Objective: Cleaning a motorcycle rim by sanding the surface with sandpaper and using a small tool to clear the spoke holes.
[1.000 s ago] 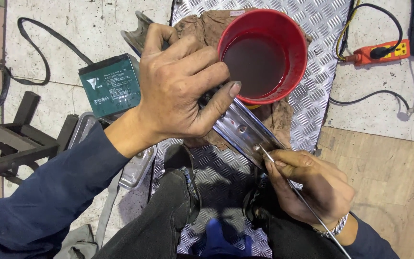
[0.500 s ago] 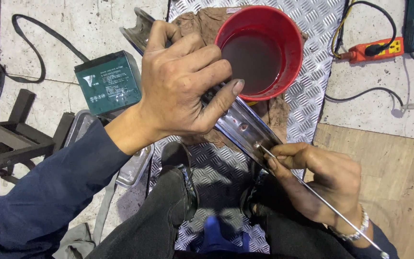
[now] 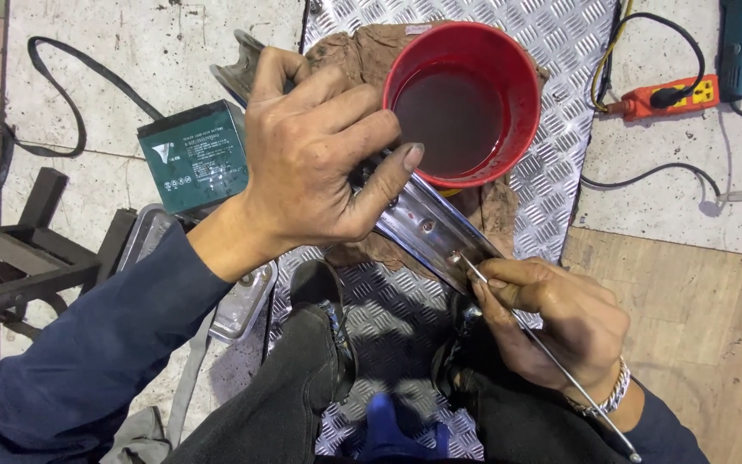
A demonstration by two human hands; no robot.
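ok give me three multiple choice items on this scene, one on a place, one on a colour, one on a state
1. Where does the green battery box lie?
A. inside the bucket
B. on the floor, on the left hand's side
C. on the wooden boards

2. What colour is the bucket?
A. red
B. blue
C. white

3. What is the right hand doing?
A. lying open and empty
B. pinching a thin metal spoke
C. gripping the bucket

Answers:
1 B: it sits on the pale floor beside the left hand, which clasps the metal rim.
2 A: its wall and lip are red, with dark liquid inside.
3 B: its fingers close on the spoke, whose tip meets the rim.
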